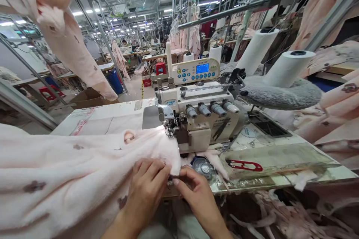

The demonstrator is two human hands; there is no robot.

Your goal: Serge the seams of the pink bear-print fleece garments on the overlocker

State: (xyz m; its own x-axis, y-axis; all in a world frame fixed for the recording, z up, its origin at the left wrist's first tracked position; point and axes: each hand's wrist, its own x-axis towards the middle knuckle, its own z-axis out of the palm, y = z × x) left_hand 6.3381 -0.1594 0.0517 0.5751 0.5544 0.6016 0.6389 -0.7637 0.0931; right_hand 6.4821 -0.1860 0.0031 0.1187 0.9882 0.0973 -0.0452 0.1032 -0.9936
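Pink plush fleece garment (70, 171) lying across the lower left of the frame, its edge reaching the overlock sewing machine (196, 119).

We find the left hand (147, 186) resting on the cloth near its edge, fingers curved over the soft pile and holding it down. The right hand (196, 194) lies just right of that edge, thumb and fingers drawn together at the fold; whether it grips cloth, we cannot tell. The left hand is nearer the bulk of the fabric, whose long axis runs from lower left toward the metal presser foot (168, 129), up and right of both hands. Red-handled thread snips (244, 165) lie on the bench (92, 123), right of the hands.
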